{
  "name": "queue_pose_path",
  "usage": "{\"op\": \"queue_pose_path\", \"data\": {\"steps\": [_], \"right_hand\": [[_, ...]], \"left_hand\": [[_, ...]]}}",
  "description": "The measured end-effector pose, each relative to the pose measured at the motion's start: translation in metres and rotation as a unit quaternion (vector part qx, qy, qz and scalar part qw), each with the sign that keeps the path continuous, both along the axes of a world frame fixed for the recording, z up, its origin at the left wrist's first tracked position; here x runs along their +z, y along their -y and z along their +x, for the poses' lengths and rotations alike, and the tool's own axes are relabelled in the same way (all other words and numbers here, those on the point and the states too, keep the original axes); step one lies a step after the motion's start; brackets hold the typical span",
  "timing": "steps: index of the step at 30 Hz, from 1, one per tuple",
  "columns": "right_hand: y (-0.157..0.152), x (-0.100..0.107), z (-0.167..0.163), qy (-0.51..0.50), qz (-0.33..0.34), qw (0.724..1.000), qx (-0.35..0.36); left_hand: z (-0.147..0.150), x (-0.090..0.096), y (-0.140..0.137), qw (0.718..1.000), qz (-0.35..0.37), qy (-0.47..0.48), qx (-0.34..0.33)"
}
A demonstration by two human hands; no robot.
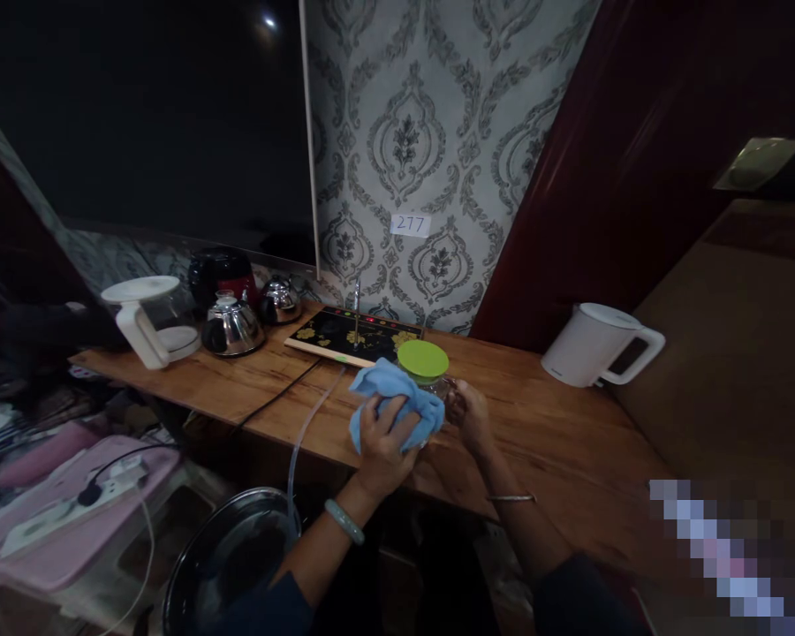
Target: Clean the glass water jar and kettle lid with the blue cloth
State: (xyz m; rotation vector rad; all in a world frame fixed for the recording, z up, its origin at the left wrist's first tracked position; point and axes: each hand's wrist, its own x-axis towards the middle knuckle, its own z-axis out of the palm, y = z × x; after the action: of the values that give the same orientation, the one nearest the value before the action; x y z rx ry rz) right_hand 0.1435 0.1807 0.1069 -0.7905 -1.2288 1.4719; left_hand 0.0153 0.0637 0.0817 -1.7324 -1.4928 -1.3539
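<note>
In my left hand (385,442) is a crumpled light blue cloth (397,397), pressed against the side of a clear jug (435,386) with a bright green lid (423,359). My right hand (470,415) grips the jug on its right side, fingers curled around what appears to be its handle. Most of the jug's body is hidden behind the cloth. Jug and cloth are near the front edge of the wooden counter (523,424). Just behind them lies a black panel (331,334) with gold flowers and a thin metal spout (357,309).
A white electric kettle (586,346) stands at the right. On the left are a glass pot with white lid and handle (142,327) and two shiny metal kettles (234,327). Below the counter, a clear hose (298,450) runs into a metal basin (202,530); a power strip (72,512) rests on a pink stool.
</note>
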Motion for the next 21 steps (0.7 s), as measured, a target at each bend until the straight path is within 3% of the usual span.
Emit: {"op": "queue_pose_path", "data": {"steps": [5, 9, 12, 15, 17, 21], "right_hand": [[0.003, 0.009, 0.002, 0.007, 0.088, 0.996, -0.011], [0.002, 0.009, 0.004, 0.011, 0.106, 0.994, 0.008], [-0.001, 0.003, 0.005, 0.019, 0.067, 0.998, 0.013], [-0.001, -0.003, 0.004, 0.019, 0.025, 0.999, 0.023], [-0.001, -0.003, 0.003, 0.012, 0.019, 0.999, 0.033], [0.000, -0.001, 0.002, 0.004, 0.022, 0.999, 0.030]], "left_hand": [[0.010, 0.036, 0.001, 0.986, -0.120, -0.115, -0.031], [0.011, 0.040, -0.001, 0.975, -0.150, -0.156, -0.057], [-0.006, 0.023, -0.005, 0.991, -0.087, -0.073, -0.073], [-0.033, 0.005, -0.015, 0.986, -0.020, 0.135, -0.100], [-0.052, -0.001, -0.027, 0.940, -0.024, 0.319, -0.118], [-0.082, 0.005, -0.062, 0.760, -0.066, 0.619, -0.186]]}}
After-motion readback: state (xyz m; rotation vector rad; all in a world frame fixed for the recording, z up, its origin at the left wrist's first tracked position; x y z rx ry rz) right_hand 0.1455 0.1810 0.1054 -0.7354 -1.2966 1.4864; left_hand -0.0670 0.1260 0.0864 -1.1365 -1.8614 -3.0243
